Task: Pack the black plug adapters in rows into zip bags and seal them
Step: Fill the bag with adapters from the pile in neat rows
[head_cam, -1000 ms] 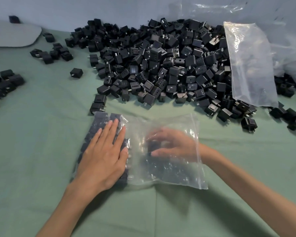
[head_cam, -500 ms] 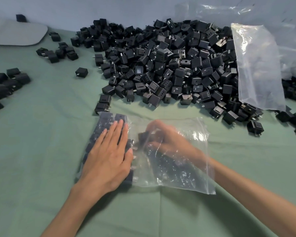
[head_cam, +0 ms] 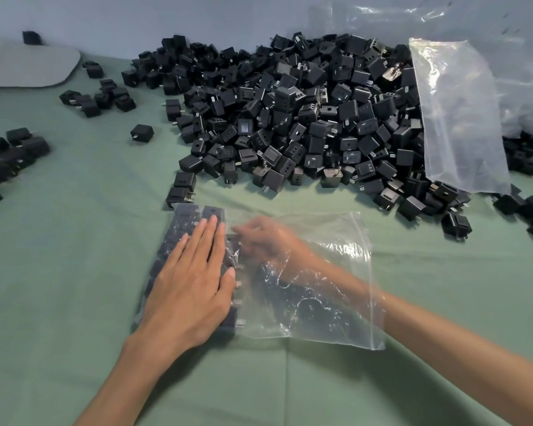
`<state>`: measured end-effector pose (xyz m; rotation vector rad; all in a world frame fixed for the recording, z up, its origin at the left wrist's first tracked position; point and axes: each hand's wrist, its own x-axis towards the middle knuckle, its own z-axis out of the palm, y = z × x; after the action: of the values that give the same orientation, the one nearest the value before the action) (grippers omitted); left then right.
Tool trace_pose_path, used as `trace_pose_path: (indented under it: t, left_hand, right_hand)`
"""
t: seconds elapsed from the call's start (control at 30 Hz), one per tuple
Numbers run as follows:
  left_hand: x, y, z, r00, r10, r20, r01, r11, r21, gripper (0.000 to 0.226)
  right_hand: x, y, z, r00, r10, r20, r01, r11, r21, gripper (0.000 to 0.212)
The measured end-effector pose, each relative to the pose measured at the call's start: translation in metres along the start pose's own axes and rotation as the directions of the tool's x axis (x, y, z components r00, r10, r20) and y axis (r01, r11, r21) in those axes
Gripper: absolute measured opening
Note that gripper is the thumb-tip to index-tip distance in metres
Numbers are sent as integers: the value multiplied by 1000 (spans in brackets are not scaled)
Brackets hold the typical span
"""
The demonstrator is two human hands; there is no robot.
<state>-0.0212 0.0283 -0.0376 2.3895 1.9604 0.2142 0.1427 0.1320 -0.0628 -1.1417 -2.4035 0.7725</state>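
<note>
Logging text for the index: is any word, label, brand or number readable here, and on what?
None readable.
The black plug adapters show only holes and prongs; any marking is too small to read.
The zip bag and green cloth show no print.

A green cloth point(head_cam: 74, 302) covered the surface, creased near the front; a pale bluish wall point(head_cam: 197, 13) stood behind, a grey pad point(head_cam: 22, 69) far left.

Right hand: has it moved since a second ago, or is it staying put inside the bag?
Yes. The right hand has pushed leftward, deeper into the zip bag, its fingertips now reaching the packed rows under the left hand.
</note>
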Motion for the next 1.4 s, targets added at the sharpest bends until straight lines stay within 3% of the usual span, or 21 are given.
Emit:
trace_pose_path:
  t: [0.03,0.07,0.13,0.2,0.27,0.33,0.47,0.53,0.57,0.6,0.67,0.7,0.73,0.77,0.83,0.97,1.03,1.1,1.2,1.4]
  left_hand:
    - [0,0,0,1000,2,1,-2,1000,0,66]
    - [0,0,-1,1000,1,3,-1,1000,-2,67]
    - [0,1,-2,1000,3,4,-3,1000,-6,67]
    - [0,1,-2,1000,17,8,-17,1000,7,64]
    - [0,0,-2,1000,17,16,-18,1000,15,61]
    - [1,1,-2,1000,13,19,-14,1000,18,62]
    - [1,1,-1,1000,8,30,-9,1000,14,65]
    - [1,0,-1,999,8,35,-9,1000,15,65]
    - [2,-1,-1,999,10,36,-10,1000,15,65]
    - [2,0,-1,999,11,35,-12,1000,12,65]
    - [2,0,-1,999,15,37,-15,1000,17,65]
    - [2,0,-1,999,16,44,-17,1000,25,65]
    - [1,0,-1,998,17,53,-18,999,30,65]
    - [1,0,-1,998,17,60,-19,999,31,65]
    - [1,0,-2,998,16,63,-18,999,30,65]
    - [0,1,-3,998,15,63,-18,999,51,63]
    - [1,1,-3,998,16,64,-19,999,51,63]
    - [0,0,-3,998,17,65,-20,999,45,64]
    - [1,1,-4,997,20,75,-23,999,42,64]
    - [0,2,-5,998,16,67,-18,999,34,63]
  right_hand:
    - [-7,1,1,999,19,-26,-18,1000,22,13]
    - [-10,0,0,998,50,-36,-45,990,130,23]
    - [-26,2,-11,997,-47,-58,58,976,210,53]
    - [-36,-1,-24,993,-102,67,78,952,297,46]
    - [-40,-6,-29,977,-80,196,7,937,349,41]
    - [-51,-6,-28,958,-3,286,-87,950,300,44]
    - [-96,8,-88,958,112,263,-122,992,21,53]
    - [-118,18,-127,971,175,160,-178,984,4,46]
    - [-125,26,-142,974,225,3,-225,974,35,42]
    - [-128,39,-154,929,294,-225,-293,955,41,35]
    - [-127,67,-169,679,367,-635,-519,853,-61,16]
    - [-125,77,-170,589,394,-705,-649,750,-124,23]
    - [-124,85,-167,568,445,-693,-732,658,-177,33]
    - [-124,90,-162,580,484,-655,-754,624,-207,36]
    - [-127,94,-147,623,481,-617,-723,655,-219,31]
    - [-141,86,-127,710,260,-655,-514,827,-229,15]
    - [-148,80,-121,761,205,-616,-445,856,-265,29]
    - [-149,79,-117,827,249,-505,-454,825,-337,47]
    - [-138,84,-116,845,352,-402,-504,774,-382,56]
    - [-129,80,-109,849,290,-443,-446,842,-303,46]
